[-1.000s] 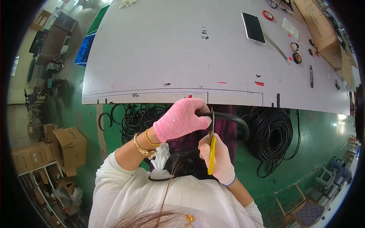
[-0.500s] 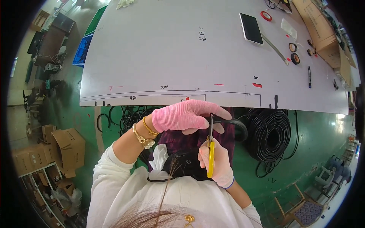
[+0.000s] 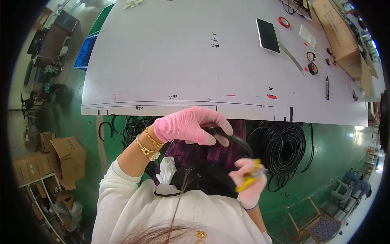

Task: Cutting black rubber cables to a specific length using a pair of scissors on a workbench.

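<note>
In a pink glove, my left hand (image 3: 191,126) is closed around a black hose (image 3: 239,141) just off the table's near edge. One end of the hose shows between thumb and fingers, and the rest curves down to the right. My right hand (image 3: 250,183), in a pale pink glove, is lower and to the right, apart from the hose. It grips yellow-handled scissors (image 3: 248,179), smeared by motion, so whether their blades are apart is hidden.
A white table (image 3: 170,61) spreads ahead, bearing marked lines, a phone (image 3: 267,35), red tape (image 3: 284,22), black tape rolls (image 3: 312,68) and a marker (image 3: 327,88). A coil of black hose (image 3: 284,148) lies on the green floor. Cardboard boxes (image 3: 69,158) stand left, a chair (image 3: 321,227) lower right.
My right hand has drawn the scissors away from the hose, down and to the right. My left hand has shifted slightly left, still holding the hose.
</note>
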`<move>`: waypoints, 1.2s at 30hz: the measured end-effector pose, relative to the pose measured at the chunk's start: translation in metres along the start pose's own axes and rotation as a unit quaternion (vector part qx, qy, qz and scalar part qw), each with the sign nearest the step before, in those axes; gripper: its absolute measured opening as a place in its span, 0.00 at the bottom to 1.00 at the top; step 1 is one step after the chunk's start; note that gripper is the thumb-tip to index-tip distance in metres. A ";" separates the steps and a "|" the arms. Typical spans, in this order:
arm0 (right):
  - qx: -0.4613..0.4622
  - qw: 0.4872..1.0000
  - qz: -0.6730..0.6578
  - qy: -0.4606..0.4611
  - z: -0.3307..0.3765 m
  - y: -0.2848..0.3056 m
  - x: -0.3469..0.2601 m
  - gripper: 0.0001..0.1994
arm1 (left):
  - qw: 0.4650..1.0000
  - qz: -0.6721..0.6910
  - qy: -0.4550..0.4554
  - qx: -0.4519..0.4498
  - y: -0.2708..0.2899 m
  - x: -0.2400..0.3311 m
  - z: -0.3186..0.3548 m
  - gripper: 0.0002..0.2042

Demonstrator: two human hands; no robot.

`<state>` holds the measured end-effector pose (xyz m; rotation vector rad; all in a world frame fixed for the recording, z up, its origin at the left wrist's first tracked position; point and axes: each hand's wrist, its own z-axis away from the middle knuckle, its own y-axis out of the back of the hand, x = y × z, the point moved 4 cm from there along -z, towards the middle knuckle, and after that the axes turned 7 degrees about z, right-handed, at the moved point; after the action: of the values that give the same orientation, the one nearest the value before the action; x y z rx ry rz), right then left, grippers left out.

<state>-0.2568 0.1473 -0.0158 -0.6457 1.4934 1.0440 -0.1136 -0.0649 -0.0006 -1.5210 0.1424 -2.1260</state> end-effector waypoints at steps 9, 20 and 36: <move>-0.174 0.953 0.237 0.074 -0.061 -0.001 -0.029 0.15 | 0.964 -0.038 0.068 0.255 0.026 0.010 0.098 0.19; -0.235 0.890 0.291 0.261 -0.056 -0.110 -0.090 0.15 | 0.874 0.231 -0.304 0.302 -0.038 -0.031 0.108 0.11; -0.326 0.737 0.453 0.382 -0.114 -0.198 -0.088 0.13 | 0.573 0.273 -0.325 0.701 0.213 -0.135 0.287 0.25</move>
<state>-0.1246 -0.0564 0.0150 -0.9145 2.2572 2.3320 0.2528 -0.1258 -0.0909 -0.8243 -0.9765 -0.5061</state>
